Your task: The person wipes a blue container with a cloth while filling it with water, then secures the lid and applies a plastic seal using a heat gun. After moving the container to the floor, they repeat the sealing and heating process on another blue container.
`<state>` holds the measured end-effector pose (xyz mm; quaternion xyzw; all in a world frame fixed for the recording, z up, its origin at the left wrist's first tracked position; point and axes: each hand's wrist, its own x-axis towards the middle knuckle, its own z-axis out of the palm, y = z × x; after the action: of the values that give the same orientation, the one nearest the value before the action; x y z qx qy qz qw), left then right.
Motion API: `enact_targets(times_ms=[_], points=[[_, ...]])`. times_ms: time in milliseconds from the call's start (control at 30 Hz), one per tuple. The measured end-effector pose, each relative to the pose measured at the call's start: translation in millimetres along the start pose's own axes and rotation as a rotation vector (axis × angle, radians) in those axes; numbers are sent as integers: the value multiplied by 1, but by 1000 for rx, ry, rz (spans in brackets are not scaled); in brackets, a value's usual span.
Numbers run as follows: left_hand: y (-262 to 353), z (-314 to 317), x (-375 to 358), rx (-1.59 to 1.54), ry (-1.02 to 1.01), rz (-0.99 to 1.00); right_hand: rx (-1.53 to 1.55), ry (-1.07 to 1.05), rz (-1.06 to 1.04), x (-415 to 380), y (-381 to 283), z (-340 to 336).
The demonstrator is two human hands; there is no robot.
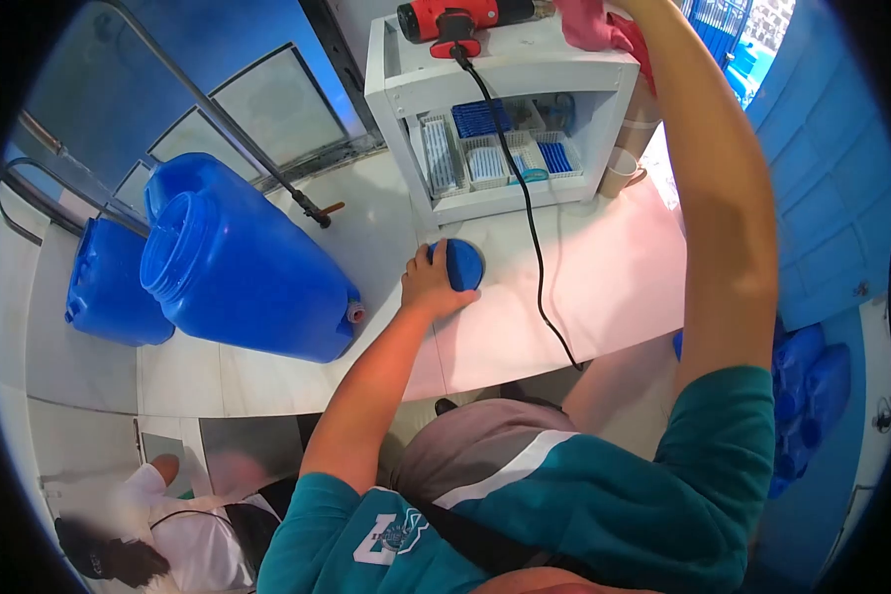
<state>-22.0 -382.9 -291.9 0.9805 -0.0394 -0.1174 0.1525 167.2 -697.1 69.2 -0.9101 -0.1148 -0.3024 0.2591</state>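
My left hand (432, 287) is curled around a round blue lid (464, 265), which rests on the white countertop, and its fingers lie over the lid's left and lower rim. Stretched up past the right side of the shelf, my right arm leads to my right hand (643, 4), which is mostly cut off by the top edge. A bunched pinkish-red cloth (604, 28) lies right below that hand, at the shelf's top right. The right fingers are out of sight, so their grip on the cloth cannot be made out.
A red heat gun (455, 20) lies on the white shelf (525, 84); its black cord (531, 213) crosses the counter. Below are small baskets (487, 163) and a beige mug (619, 170). Blue water containers (257, 267) stand left, beneath a tap (317, 212). Another person (198, 544) is at lower left.
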Motion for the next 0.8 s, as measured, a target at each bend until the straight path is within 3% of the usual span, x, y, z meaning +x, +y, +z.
enact_targets(times_ms=[33,100,133,200,233,300,333,400,467,567,633,733,800], points=[[-1,0,-4,-2,5,2,-2,3,-5,-17,-6,-4],[-3,1,-14,13,61,11,-59,-444,-46,-51,-12,-11],[-2,-1,-18,11,59,7,-58,-448,-48,-52,-5,-7],[-2,-8,-34,-75,117,12,-646,-639,-237,-54,15,13],[-3,-15,-45,-81,125,-29,-532,-579,-424,-53,42,23],[-5,-26,-63,-343,53,39,-355,-601,-385,-40,49,32],[-14,-19,-69,-339,83,100,-310,-687,-153,-38,30,23],[-22,-30,-97,-425,47,150,-332,-126,-288,-43,29,31],[-38,-51,-127,-511,-3,157,-243,136,-464,-64,-28,27],[-73,-83,-173,-647,-108,161,181,-29,-495,-111,-117,37],[-99,-102,-203,-699,-149,130,258,-57,-673,-140,-157,63],[-126,-124,-238,-691,-97,72,283,-214,-734,-167,-185,144],[-134,-131,-259,-652,-39,-112,518,-448,-593,-180,-203,211]])
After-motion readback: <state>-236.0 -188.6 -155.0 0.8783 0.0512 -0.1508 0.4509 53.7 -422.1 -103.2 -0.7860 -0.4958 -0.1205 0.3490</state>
